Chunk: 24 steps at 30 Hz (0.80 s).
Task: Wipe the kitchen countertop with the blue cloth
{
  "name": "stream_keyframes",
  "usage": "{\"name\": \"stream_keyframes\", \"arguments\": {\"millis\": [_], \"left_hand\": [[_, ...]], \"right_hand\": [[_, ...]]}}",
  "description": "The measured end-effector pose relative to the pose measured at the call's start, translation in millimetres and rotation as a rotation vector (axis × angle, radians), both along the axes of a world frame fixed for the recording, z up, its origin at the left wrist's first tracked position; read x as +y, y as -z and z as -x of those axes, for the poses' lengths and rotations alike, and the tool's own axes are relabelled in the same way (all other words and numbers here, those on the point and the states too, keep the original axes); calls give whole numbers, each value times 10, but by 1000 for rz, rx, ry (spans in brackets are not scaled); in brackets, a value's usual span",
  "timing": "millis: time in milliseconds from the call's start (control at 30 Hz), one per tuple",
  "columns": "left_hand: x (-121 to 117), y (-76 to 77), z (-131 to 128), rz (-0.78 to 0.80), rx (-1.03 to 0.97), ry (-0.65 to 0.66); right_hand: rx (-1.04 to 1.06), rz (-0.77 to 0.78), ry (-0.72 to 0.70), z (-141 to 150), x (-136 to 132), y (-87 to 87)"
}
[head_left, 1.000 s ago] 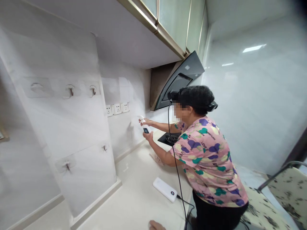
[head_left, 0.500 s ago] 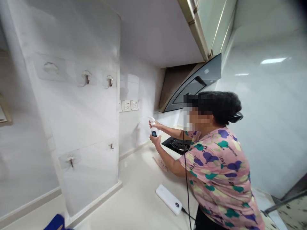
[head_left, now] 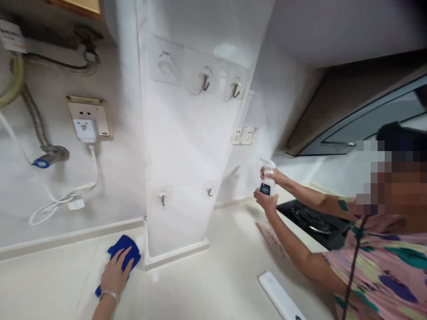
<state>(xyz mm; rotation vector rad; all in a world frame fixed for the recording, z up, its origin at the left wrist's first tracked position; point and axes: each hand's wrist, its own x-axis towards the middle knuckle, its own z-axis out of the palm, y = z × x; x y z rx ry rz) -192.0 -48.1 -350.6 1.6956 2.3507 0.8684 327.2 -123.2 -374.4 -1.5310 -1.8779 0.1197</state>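
My left hand (head_left: 114,278) rests palm down on a blue cloth (head_left: 125,245) on the white countertop (head_left: 173,289), beside the base of the tiled pillar. Its fingers are bent over the cloth and press it against the counter; the palm side is hidden. A bracelet circles that wrist. My right hand is out of view. To the right, a co-worker in a pink patterned shirt (head_left: 393,280) grips a white spray bottle (head_left: 267,180) with both hands, tilted above the counter near the back wall.
Clear adhesive hooks (head_left: 206,82) hang on the pillar (head_left: 187,146). At left are a wall socket with a plugged-in white adapter (head_left: 85,130), a coiled cable, and a valve (head_left: 50,158). A white power bank (head_left: 280,295), gas stove (head_left: 310,220) and range hood (head_left: 360,124) are at right.
The view has swung left, bringing my left hand, the whole blue cloth and the pipes into sight. The co-worker still holds the spray bottle in both hands.
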Motion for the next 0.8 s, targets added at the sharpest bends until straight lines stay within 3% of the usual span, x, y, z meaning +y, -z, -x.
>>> {"name": "stream_keyframes", "arguments": {"millis": [67, 167, 233, 300, 367, 500, 567, 633, 800], "left_hand": [[177, 65, 31, -14, 2, 50], [473, 118, 63, 10, -3, 88], [655, 104, 67, 42, -11, 70], [802, 54, 58, 61, -16, 32], [909, -28, 34, 81, -19, -15], [1012, -222, -58, 168, -29, -138], [1011, -285, -111, 158, -23, -161], [980, -301, -148, 128, -11, -159], [809, -230, -135, 151, 48, -116]], "right_hand": [[-25, -36, 11, -148, 735, -464], [-121, -95, 75, -519, 1824, -1457], [-243, -119, 134, -766, 2372, -2031], [-271, -161, 190, -907, 2693, -2286], [-217, -139, 228, -912, 2802, -2180], [-50, -110, 312, -737, 2685, -1508], [-28, -101, 325, -686, 2606, -1313], [-12, -107, 329, -667, 2568, -1315], [66, -162, 320, -567, 2501, -1750]]}}
